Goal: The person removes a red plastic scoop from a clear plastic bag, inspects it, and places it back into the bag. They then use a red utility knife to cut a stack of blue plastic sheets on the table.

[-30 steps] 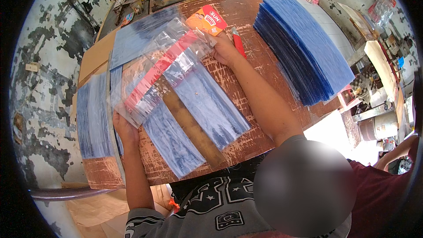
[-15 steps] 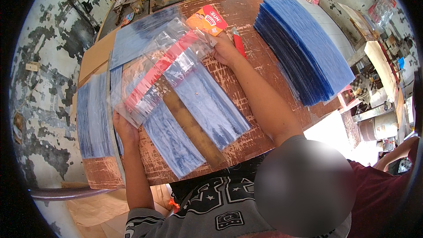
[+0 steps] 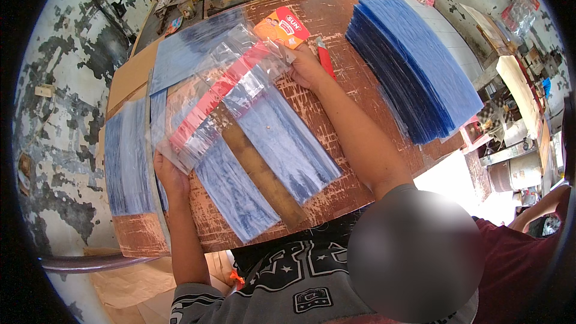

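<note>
A clear plastic sheet with a red band [image 3: 219, 97] stretches slantwise between my hands, above the table. My left hand [image 3: 172, 175] pinches its near-left end. At the far-right end my right hand [image 3: 307, 68] grips it, the fingertips partly hidden by the plastic. Beneath lie blue-streaked plastic sheets [image 3: 288, 144], with a flat brown strip [image 3: 255, 171] running along them. An orange-and-yellow card or packet [image 3: 282, 27] sits just beyond my right hand, and a red cutter knife [image 3: 324, 60] lies close to its wrist.
A tall stack of blue plastic sheets [image 3: 414, 66] stands at the right of the scratched brown table [image 3: 360, 138]. More blue sheets [image 3: 129, 162] and a long thin straightedge [image 3: 157, 198] lie at left. Cluttered tools cover the far bench [image 3: 210, 0]. Another person's arm [image 3: 540, 210] shows at lower right.
</note>
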